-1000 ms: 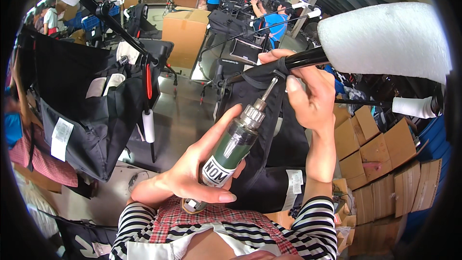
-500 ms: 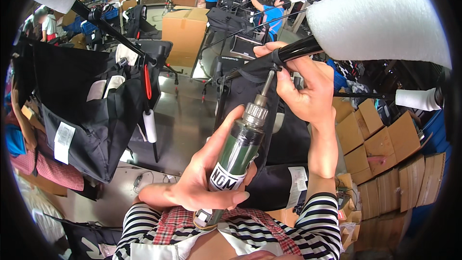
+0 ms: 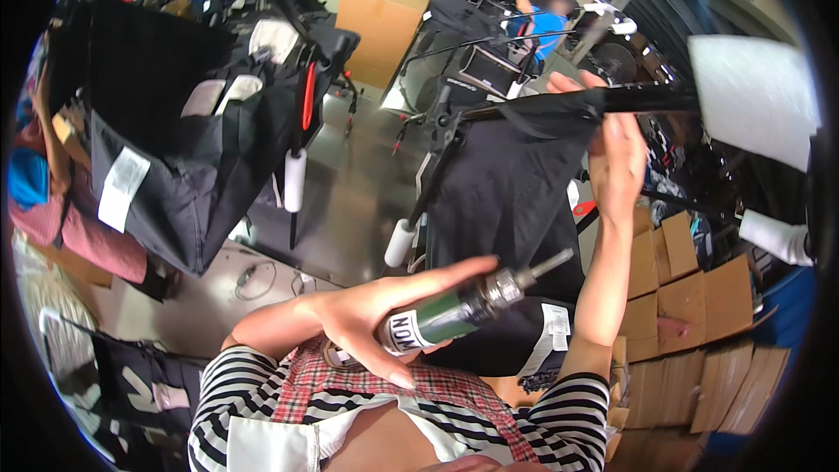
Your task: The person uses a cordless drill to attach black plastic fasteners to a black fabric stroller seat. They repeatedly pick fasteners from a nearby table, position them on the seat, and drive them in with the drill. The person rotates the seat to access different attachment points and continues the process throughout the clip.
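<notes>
L hand [image 3: 371,319] is closed round a power screwdriver [image 3: 454,313], fingers curled over the green barrel, thumb stretched along the top toward the chuck. The tool sits low centre in the view, just above the striped sleeves [image 3: 568,411] and held close to the chest. Its long axis runs roughly level, tilted a bit up to the right: bit [image 3: 552,262] points up-right, butt end w/ white label points down-left into the palm. Silver chuck sits between the bit and the green body.

R hand [image 3: 616,153] is raised high, arm nearly vertical, fingers wrapped narrow over a black bar [image 3: 647,100] that runs level across the upper right. Black fabric [image 3: 507,192] hangs down from that bar, below and left of the hand. The bit tip is near the R forearm, not touching it, and well apart from the bar.

White foam block [image 3: 752,96] sits at the bar's right end, beside the R hand.

Containers: a black fabric bag on a frame [image 3: 183,183] at left, open at top, w/ pale pieces showing inside; can't tell what they are. Brown cardboard box [image 3: 380,17] upper centre, contents not visible. Flattened cardboard stacked [image 3: 690,288] at right, below the R elbow. A person in a blue top [image 3: 546,26] works in the background.
</notes>
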Demonstrator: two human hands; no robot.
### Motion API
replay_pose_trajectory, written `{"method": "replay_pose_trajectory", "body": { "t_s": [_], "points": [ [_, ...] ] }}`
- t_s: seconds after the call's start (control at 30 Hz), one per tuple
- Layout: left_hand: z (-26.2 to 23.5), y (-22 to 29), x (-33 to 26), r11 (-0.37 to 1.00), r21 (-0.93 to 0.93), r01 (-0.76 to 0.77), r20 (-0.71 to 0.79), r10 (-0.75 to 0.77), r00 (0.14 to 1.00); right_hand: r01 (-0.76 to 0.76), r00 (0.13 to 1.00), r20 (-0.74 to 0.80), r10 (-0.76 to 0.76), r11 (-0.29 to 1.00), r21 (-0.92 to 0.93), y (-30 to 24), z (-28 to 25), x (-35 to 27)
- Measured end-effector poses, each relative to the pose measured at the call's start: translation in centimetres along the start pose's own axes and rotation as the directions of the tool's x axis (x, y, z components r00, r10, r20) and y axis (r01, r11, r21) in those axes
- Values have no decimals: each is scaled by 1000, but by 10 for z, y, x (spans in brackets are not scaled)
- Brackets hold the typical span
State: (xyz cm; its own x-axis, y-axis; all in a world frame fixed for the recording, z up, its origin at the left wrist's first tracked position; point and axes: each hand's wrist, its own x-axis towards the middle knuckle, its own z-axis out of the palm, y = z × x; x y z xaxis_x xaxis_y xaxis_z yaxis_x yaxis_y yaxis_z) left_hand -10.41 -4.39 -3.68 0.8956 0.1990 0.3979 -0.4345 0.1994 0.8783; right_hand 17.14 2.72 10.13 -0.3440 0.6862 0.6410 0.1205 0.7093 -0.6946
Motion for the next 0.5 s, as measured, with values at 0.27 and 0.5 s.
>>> {"method": "replay_pose_trajectory", "body": {
  "t_s": [0.27,0.5],
  "points": [
    [-15,-23,-11,952,226,-207,3,212,977,-128,940,199,276,828,-546,210,17,19],
    [-21,-35,-27,929,243,-279,-56,301,952,-133,926,203,317,780,-612,264,22,9]
  ]
}}
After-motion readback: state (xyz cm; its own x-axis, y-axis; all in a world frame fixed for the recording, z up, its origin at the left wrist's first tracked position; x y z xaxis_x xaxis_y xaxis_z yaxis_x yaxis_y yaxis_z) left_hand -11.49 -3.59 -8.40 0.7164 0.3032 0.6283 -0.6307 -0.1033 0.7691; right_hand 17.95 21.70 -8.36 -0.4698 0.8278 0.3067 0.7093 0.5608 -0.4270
